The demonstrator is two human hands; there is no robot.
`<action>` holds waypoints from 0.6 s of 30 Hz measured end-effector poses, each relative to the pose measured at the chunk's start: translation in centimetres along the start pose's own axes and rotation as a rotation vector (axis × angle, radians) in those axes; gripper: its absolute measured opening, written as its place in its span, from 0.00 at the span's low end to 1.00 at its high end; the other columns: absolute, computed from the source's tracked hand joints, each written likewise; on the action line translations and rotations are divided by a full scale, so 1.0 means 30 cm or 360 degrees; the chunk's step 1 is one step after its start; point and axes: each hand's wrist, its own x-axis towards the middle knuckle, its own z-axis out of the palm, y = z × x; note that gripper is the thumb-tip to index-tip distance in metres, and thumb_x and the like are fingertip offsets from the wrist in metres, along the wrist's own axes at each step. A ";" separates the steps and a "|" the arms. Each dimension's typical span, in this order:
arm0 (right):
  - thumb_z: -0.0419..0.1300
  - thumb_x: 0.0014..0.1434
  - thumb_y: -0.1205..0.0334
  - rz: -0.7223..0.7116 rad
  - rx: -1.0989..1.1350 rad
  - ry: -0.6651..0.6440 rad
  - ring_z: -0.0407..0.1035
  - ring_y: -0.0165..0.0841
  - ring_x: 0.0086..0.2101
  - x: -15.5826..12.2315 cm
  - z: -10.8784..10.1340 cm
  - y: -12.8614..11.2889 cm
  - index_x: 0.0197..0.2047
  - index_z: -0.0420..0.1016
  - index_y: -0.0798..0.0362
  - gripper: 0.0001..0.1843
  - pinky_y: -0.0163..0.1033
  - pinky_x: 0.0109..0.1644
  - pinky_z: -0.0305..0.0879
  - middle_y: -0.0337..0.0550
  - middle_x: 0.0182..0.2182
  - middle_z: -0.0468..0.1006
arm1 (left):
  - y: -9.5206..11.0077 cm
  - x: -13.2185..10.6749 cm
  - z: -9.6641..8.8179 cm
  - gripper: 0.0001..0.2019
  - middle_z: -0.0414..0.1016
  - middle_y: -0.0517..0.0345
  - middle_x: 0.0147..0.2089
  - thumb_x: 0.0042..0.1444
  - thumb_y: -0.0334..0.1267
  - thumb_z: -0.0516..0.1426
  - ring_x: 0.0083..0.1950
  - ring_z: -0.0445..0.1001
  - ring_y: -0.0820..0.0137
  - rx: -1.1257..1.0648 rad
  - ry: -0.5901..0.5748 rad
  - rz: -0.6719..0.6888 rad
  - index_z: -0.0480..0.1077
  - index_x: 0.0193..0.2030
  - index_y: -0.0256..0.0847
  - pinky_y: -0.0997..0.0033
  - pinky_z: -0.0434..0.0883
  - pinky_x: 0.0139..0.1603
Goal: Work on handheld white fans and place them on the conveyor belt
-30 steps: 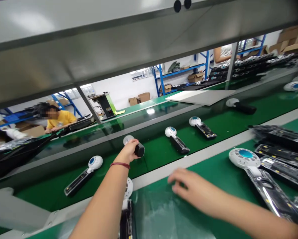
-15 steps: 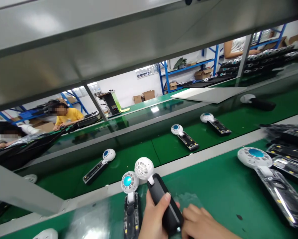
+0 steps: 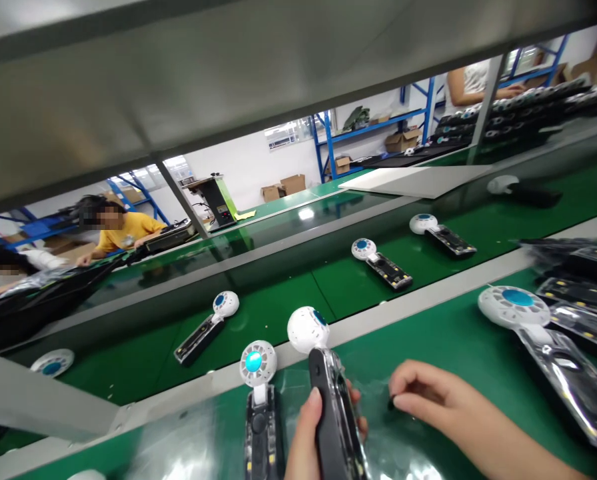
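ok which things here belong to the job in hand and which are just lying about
Likely the job:
fan in left hand
dark bit at right hand
other fans on bench and belt

Seemingly just lying about:
white board
boxes
yellow sheet

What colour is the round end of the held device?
Its round end is white with a blue disc; head view.

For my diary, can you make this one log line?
left hand: holds device | right hand: dark bit at fingertips | green belt: more devices
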 end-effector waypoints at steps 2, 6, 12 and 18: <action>0.56 0.50 0.60 -0.0001 0.0050 0.0031 0.68 0.33 0.31 -0.001 0.003 -0.045 0.26 0.68 0.50 0.05 0.34 0.36 0.64 0.36 0.26 0.72 | -0.006 -0.006 0.007 0.21 0.79 0.49 0.33 0.39 0.49 0.63 0.30 0.76 0.64 -0.0026 -0.0115 -0.0116 0.76 0.36 0.34 0.69 0.69 0.35; 0.52 0.54 0.64 -0.0034 -0.0081 -0.0039 0.69 0.33 0.32 -0.005 0.040 -0.094 0.26 0.70 0.50 0.07 0.34 0.38 0.63 0.36 0.27 0.74 | -0.027 -0.009 0.002 0.20 0.79 0.50 0.31 0.43 0.51 0.61 0.27 0.76 0.64 -0.0019 -0.0256 -0.0313 0.77 0.34 0.33 0.71 0.68 0.28; 0.52 0.54 0.70 -0.0125 -0.0300 0.0043 0.68 0.30 0.33 -0.011 0.084 -0.058 0.27 0.70 0.49 0.09 0.32 0.37 0.62 0.35 0.31 0.73 | -0.064 -0.005 -0.009 0.23 0.76 0.51 0.21 0.44 0.55 0.58 0.19 0.72 0.70 -0.0002 -0.0192 -0.0439 0.77 0.27 0.32 0.77 0.62 0.20; 0.54 0.56 0.71 -0.0308 -0.0463 0.0030 0.67 0.28 0.33 -0.027 0.088 -0.048 0.28 0.71 0.48 0.10 0.31 0.36 0.61 0.33 0.30 0.71 | -0.086 -0.023 0.018 0.31 0.74 0.47 0.19 0.49 0.61 0.49 0.20 0.71 0.66 0.0184 0.0005 -0.0356 0.75 0.19 0.32 0.70 0.66 0.25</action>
